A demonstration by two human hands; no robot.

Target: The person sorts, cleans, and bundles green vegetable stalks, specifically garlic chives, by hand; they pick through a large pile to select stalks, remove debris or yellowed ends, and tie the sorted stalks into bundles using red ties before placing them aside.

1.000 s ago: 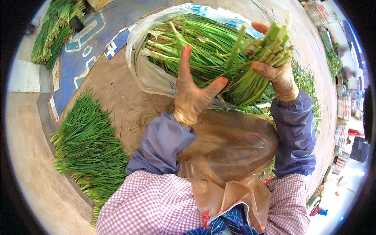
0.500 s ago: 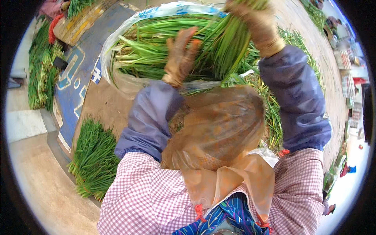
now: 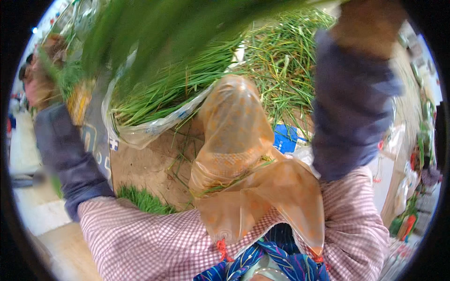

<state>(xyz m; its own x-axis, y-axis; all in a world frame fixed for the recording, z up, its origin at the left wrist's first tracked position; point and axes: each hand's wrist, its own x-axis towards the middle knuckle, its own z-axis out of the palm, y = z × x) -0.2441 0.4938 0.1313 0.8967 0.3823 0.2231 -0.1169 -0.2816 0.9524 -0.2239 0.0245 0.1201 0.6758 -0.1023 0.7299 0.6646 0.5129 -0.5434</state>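
A large bunch of green chives [image 3: 159,33], blurred by motion, sweeps across the top of the view. Its narrow end runs to my gloved right hand [image 3: 370,25], which is raised at the upper right and closed on it. My gloved left hand [image 3: 48,95] is stretched out at the far left, smeared, so its fingers cannot be made out. Below the bunch, more chives [image 3: 154,100] lie in a clear plastic bag [image 3: 145,133]. Part of that pile is hidden by the held bunch.
Loose green and yellowed leaves [image 3: 288,65] are strewn right of the bag, near a blue printed piece [image 3: 287,138]. Another chive bundle [image 3: 145,199] lies at lower left on brown ground. An orange translucent apron [image 3: 234,126] covers my lap. A person [image 3: 35,84] is at far left.
My right hand has swung the bunch up and over the bag. My left hand has left the pile and moved far left. The view has shifted, showing more loose leaves.
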